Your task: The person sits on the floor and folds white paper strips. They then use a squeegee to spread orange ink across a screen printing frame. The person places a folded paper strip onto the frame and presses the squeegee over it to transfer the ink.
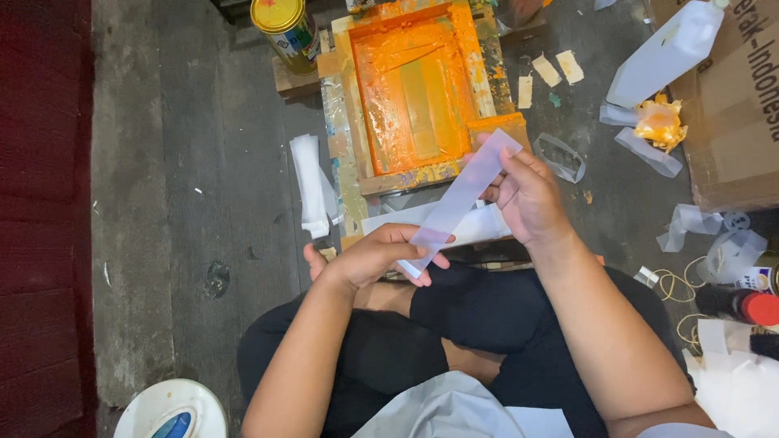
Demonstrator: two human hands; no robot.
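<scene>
While the person sits cross-legged on the grey floor (187,203), both hands work one translucent plastic strip (462,195), held slantwise above the lap. Left hand (375,255) pinches the strip's lower end between thumb and fingers; right hand (526,195) grips the upper part, fingers curled behind it, thumb on the front. Held at both ends, the strip stays taut and flat, clear of the wet ink, or so I'd judge.

Strip sits just in front of the near edge of the wooden screen-printing frame (357,105), which lies flat on the floor. The frame works as a shallow tray: its inside is coated in orange ink (381,89), with a paler rectangular patch in the middle.

A folded white cloth (308,182) lies by the frame's left edge. More pale sheets (479,227) are stacked under the strip.

Containers:
- Yellow-lidded tin (284,28) at the frame's far left corner, lid on, contents hidden.
- White plastic jug (661,53) leans on a cardboard box (730,122) at right; contents not visible.
- Orange-stained rag (659,122) just below the jug.
- Dark bottle with a red cap (742,307) lying at the right edge, capped.
- White round tub (170,410) at the bottom left, partly cut off.

Loose plastic offcuts (690,223) and rubber bands (673,284) are scattered right of the knees.
</scene>
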